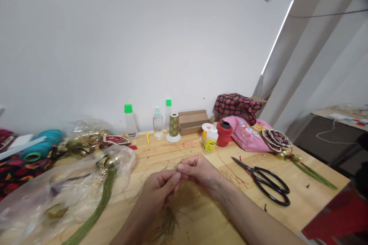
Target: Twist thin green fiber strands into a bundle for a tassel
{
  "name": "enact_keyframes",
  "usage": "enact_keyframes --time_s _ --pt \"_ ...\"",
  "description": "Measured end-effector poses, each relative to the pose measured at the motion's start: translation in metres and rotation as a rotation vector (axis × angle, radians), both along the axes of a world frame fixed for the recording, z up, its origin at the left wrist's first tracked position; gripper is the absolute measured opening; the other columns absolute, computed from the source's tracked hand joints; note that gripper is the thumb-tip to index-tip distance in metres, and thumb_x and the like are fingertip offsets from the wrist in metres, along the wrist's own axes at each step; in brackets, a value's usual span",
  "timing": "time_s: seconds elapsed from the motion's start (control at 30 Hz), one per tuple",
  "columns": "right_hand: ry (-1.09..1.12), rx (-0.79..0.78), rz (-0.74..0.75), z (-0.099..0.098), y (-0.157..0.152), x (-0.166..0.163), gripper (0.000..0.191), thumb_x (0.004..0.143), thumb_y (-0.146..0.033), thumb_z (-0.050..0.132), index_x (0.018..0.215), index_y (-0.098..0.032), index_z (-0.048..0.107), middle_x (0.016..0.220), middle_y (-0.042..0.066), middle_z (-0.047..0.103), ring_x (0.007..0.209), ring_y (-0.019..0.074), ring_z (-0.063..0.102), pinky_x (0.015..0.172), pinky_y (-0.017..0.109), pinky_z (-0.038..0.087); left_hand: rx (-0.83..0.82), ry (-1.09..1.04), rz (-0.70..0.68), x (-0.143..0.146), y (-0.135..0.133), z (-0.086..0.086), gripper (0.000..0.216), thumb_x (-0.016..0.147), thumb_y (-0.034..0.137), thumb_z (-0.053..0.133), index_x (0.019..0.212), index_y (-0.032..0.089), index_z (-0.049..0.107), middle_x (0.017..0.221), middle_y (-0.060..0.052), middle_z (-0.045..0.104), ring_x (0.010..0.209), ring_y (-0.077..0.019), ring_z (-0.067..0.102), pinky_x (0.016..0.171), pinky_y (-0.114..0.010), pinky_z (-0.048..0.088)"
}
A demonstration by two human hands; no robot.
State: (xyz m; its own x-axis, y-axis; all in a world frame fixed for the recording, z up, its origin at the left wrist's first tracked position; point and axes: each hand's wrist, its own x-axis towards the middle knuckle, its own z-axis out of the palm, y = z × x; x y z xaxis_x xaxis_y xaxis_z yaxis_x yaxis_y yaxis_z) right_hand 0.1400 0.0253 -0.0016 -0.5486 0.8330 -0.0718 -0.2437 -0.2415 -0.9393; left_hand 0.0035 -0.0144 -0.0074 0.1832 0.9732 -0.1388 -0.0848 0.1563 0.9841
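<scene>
My left hand (162, 190) and my right hand (197, 174) meet over the middle of the wooden table (198, 220). The fingertips of both are pinched together, almost touching. Thin olive thread (168, 166) shows at the fingers; the exact spot they grip is too small to make out. Below the hands lies a loose tangle of dark olive thread ends (169, 224). Black-handled scissors (263, 182) rest to the right of my right forearm, blades slightly apart. Between them and my hand are fine red thread (234, 174) and more olive strands.
Along the wall stand green-capped bottles (130, 122), a clear spray bottle (158, 124), an olive thread spool (174, 125), a cardboard box (194, 122), a glue bottle (211, 141) and a red spool (224, 134). Plastic bags with brass bells (109, 162) and a green tassel (99, 210) lie left.
</scene>
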Motion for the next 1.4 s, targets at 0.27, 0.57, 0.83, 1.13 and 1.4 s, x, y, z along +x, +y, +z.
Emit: enact_keyframes --time_s 0.27,0.57,0.83,1.13,1.4 --pt "0.009 0.002 -0.097 -0.007 0.002 -0.005 0.023 0.055 -0.031 0.072 0.051 -0.012 0.059 0.048 -0.004 0.052 0.046 0.0056 0.041 0.049 0.020 0.028 0.363 0.328 0.080 0.000 -0.004 0.001 0.025 0.072 0.032 0.052 0.052 0.018 0.056 0.050 0.003 0.043 0.053 -0.0135 0.037 0.050 -0.023 0.028" --pt "-0.158 0.430 -0.101 0.023 -0.011 -0.008 0.022 0.075 -0.034 0.051 0.080 -0.019 0.065 0.072 -0.001 0.059 0.070 0.0123 0.050 0.064 0.023 0.037 0.267 0.028 0.294 -0.011 0.002 0.010 0.012 0.067 0.026 0.059 0.069 0.021 0.070 0.114 -0.005 0.056 0.116 -0.0207 0.035 0.094 -0.025 0.024" --pt "-0.331 0.409 -0.010 -0.004 -0.049 -0.032 0.026 0.070 -0.009 0.042 0.046 -0.016 0.046 0.046 -0.006 0.042 0.043 0.0062 0.038 0.045 0.017 0.030 -0.154 -0.720 0.418 -0.015 0.002 0.016 0.024 0.079 0.008 0.041 0.066 0.012 0.061 0.089 -0.009 0.064 0.090 -0.0164 0.058 0.078 -0.029 0.047" --pt "-0.784 0.802 -0.046 -0.008 -0.068 0.048 0.026 0.081 -0.021 0.040 0.078 -0.018 0.065 0.052 0.000 0.059 0.055 0.0121 0.052 0.057 0.020 0.038 -0.138 -0.974 0.384 -0.035 0.007 0.016 0.026 0.084 0.005 0.029 0.072 0.011 0.051 0.059 0.003 0.046 0.030 0.0004 0.035 0.023 -0.010 0.028" --pt "-1.284 0.765 -0.135 0.004 -0.060 0.124 0.014 0.070 -0.020 0.054 0.082 -0.022 0.061 0.082 0.003 0.059 0.080 0.0180 0.054 0.071 0.028 0.041 -0.051 -0.874 0.394 -0.031 0.007 0.016 0.022 0.082 0.005 0.034 0.074 0.009 0.054 0.068 0.001 0.048 0.034 0.0014 0.036 0.024 -0.009 0.030"
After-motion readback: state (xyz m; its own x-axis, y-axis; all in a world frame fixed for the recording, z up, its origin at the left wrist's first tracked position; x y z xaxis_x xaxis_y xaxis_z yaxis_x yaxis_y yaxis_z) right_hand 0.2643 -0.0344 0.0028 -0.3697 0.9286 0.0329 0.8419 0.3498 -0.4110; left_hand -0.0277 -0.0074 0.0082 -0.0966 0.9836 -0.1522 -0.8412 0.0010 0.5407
